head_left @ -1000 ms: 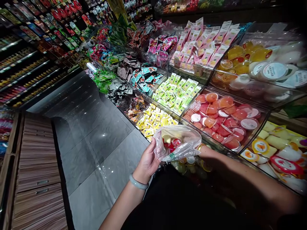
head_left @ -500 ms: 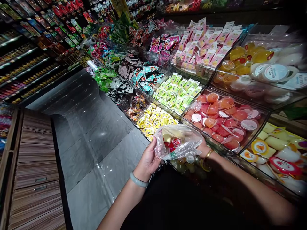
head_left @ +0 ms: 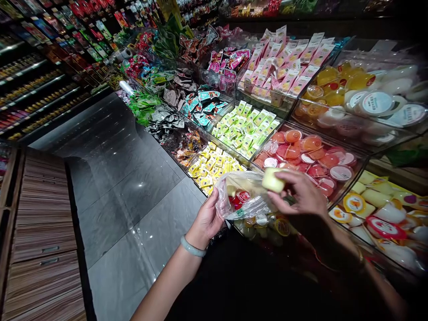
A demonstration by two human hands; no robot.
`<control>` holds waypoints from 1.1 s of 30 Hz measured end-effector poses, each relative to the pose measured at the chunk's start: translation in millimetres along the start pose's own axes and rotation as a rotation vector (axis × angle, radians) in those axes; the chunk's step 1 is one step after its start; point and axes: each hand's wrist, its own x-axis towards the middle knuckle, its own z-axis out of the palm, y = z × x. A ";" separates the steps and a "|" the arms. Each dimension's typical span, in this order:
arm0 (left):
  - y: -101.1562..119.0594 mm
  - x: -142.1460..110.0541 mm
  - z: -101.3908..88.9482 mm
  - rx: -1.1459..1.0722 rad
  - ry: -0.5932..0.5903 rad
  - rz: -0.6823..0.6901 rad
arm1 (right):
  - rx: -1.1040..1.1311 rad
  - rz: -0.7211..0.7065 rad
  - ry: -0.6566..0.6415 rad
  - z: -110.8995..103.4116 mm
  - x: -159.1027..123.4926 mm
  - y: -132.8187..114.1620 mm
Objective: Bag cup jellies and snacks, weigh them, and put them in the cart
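Note:
My left hand (head_left: 205, 219) is closed on the left edge of a clear plastic bag (head_left: 256, 205). Through the film I see a red jelly cup (head_left: 239, 199) with a round printed lid. Just right of the bag's mouth, my right hand (head_left: 302, 196) pinches a pale yellow jelly cup (head_left: 273, 179) between thumb and fingers. Behind that hand is a bin of red and orange jelly cups (head_left: 312, 145), partly covered by it. Small yellow packets (head_left: 214, 166) fill the bin beyond the bag.
Green packets (head_left: 245, 129) and pink packets (head_left: 284, 67) fill bins farther back. At right are bins of yellow and white cups (head_left: 374, 102) and mixed cups (head_left: 384, 209). Grey floor tiles (head_left: 130, 187) run along the left, beside a wooden cabinet (head_left: 40, 223).
My right hand has come out from the bag's right side and now holds up the pale yellow jelly cup. My left hand keeps its grip on the bag.

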 end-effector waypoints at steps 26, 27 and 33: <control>-0.8 7.9 1.4 0.001 -0.044 0.000 | -0.265 0.192 -0.507 27.4 -123.3 84.3; -1.1 8.1 1.1 0.004 -0.045 0.000 | -0.287 0.206 -0.535 31.8 -132.0 83.8; -3.3 6.8 -0.1 0.019 -0.059 0.013 | -0.462 0.232 -0.509 50.2 -164.7 75.9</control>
